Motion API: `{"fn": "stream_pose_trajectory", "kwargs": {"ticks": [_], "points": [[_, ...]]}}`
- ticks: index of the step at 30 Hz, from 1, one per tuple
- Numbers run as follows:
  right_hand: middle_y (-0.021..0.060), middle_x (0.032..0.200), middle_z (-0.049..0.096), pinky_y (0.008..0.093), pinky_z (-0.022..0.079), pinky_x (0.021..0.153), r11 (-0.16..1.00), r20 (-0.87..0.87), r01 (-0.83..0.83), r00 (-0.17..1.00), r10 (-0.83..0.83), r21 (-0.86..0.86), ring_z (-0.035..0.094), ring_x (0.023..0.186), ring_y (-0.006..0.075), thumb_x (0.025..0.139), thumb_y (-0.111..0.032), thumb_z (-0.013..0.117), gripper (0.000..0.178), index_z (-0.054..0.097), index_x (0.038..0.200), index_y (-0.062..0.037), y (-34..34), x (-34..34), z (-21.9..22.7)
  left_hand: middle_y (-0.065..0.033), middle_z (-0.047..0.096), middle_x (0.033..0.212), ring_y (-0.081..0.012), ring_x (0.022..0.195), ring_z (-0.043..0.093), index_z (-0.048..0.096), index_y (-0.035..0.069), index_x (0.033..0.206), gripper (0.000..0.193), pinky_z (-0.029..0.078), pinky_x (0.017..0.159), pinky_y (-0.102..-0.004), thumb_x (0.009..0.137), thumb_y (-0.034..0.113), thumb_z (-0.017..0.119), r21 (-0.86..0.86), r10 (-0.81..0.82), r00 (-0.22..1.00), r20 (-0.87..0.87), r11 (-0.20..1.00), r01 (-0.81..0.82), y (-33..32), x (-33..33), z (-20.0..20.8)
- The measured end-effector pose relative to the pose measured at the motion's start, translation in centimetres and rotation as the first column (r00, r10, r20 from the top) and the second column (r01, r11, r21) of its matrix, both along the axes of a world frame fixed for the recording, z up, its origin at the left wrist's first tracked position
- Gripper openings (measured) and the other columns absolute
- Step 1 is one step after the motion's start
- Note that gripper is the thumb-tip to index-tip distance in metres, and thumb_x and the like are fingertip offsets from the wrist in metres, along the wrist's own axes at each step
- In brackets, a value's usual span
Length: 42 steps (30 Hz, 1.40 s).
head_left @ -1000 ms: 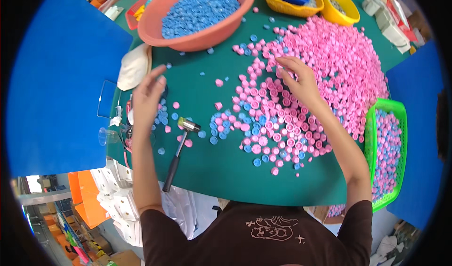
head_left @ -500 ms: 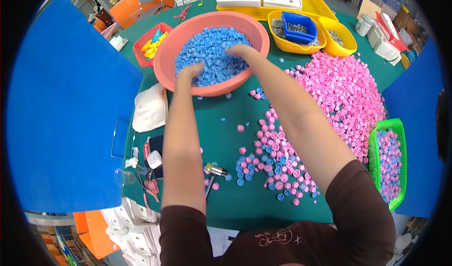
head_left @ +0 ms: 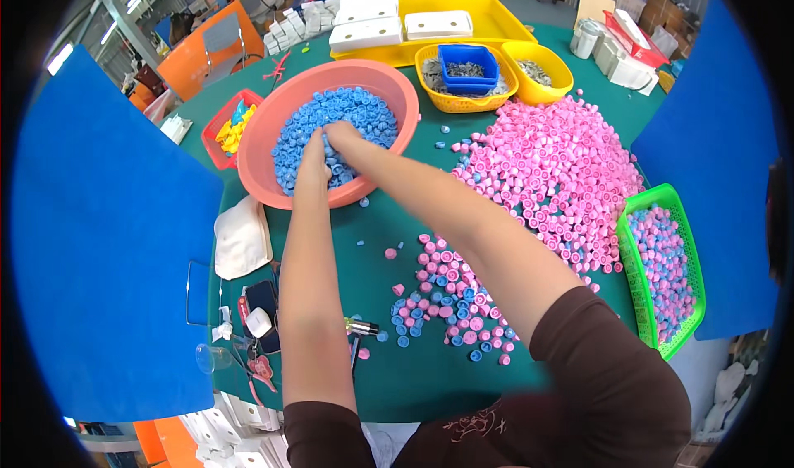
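A large salmon-pink basin (head_left: 256,158) holds a heap of small round blue plastic caps (head_left: 351,108). Inside it, my left hand (head_left: 313,168) and my right hand (head_left: 342,139) are drawn together at the near side of the heap. Both are cupped with blue caps gathered between them; their fingertips are mostly hidden by the caps and by the hands themselves. To the right of my forearms a big pile of pink plastic caps (head_left: 562,166) spreads over the green table. Mixed pink and blue pieces (head_left: 451,302) lie scattered nearer to me.
A green basket (head_left: 633,273) of mixed pieces stands at the right edge. Behind are a yellow basket (head_left: 463,102), a yellow tub (head_left: 546,94) and a yellow tray (head_left: 496,9) with white boxes. A red basket (head_left: 217,149), white cloth (head_left: 241,240) and small tools lie left.
My hands were apart in the blue caps and have come together, the right one moving left and nearer. The whole view has shifted, so the basin appears further left and lower.
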State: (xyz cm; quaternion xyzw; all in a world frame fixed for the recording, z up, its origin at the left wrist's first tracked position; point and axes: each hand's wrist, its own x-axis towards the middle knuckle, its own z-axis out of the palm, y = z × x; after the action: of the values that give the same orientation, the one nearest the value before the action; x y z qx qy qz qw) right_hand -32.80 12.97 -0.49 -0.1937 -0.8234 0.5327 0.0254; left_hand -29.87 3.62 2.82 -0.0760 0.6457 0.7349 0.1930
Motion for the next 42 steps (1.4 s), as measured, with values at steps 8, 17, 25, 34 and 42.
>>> {"fn": "stream_pose_trajectory", "kwargs": {"ticks": [8,17,25,34,42], "points": [[0.0207,0.099,0.067,0.0408,0.047,0.084,0.9,-0.596,0.103,0.716,-0.364,-0.424,0.063,0.094,0.0342,0.084,-0.024,0.062,0.026,0.069,0.095,-0.0012,-4.9,16.1,9.1,-0.0077,0.062,0.107,-0.0175,0.094,0.061,0.061,0.003,0.112,0.035,0.052,0.079,-0.0328,0.09,0.03,0.063,0.392,0.31,0.928,-0.206,0.895,-0.212,-1.3,10.0,4.2],[0.0171,0.102,0.062,0.0391,0.046,0.089,0.904,-0.53,0.154,0.766,-0.364,-0.398,0.059,0.101,0.0327,0.088,-0.019,0.06,0.02,0.068,0.094,-0.0009,-7.0,30.2,1.4,-0.0052,0.063,0.106,-0.0131,0.095,0.06,0.061,0.002,0.111,0.025,0.05,0.081,-0.0269,0.098,0.022,0.056,0.317,0.293,0.913,-0.285,0.927,-0.198,-3.1,26.6,-1.2],[0.0095,0.137,0.054,0.0468,0.044,0.1,0.864,0.089,-0.335,0.915,0.394,-0.377,0.047,0.13,0.0229,0.099,-0.036,0.05,0.045,0.054,0.135,-0.0105,-1.2,32.1,5.4,-0.0116,0.052,0.135,-0.0224,0.129,0.042,0.059,0.002,0.128,0.06,0.023,0.112,-0.0398,0.097,0.052,0.049,0.134,-0.173,0.979,-0.105,0.973,0.186,-7.9,27.2,-3.1],[0.005,0.09,0.068,0.0236,0.051,0.06,0.936,-0.296,-0.351,0.892,0.341,0.021,0.063,0.072,0.0098,0.089,-0.025,0.066,0.031,0.069,0.111,-0.0044,6.0,40.3,8.0,-0.0128,0.048,0.143,-0.0264,0.132,0.044,0.064,0.01,0.125,0.052,0.03,0.108,-0.0422,0.093,0.049,0.058,-0.306,-0.4,0.887,-0.229,0.895,0.325,-10.1,26.8,-2.1],[-0.003,0.083,0.056,0.0164,0.035,0.054,0.827,-0.227,0.561,0.809,-0.543,0.024,0.048,0.062,0.0021,0.097,-0.013,0.059,0.013,0.063,0.101,-0.0009,14.0,67.2,3.3,-0.007,0.066,0.085,-0.0257,0.087,0.06,0.074,0.006,0.089,0.021,0.046,0.079,-0.0346,0.074,0.021,0.078,-0.711,-0.558,0.57,-0.603,0.7,-0.067,-9.4,31.3,-1.9]]}}
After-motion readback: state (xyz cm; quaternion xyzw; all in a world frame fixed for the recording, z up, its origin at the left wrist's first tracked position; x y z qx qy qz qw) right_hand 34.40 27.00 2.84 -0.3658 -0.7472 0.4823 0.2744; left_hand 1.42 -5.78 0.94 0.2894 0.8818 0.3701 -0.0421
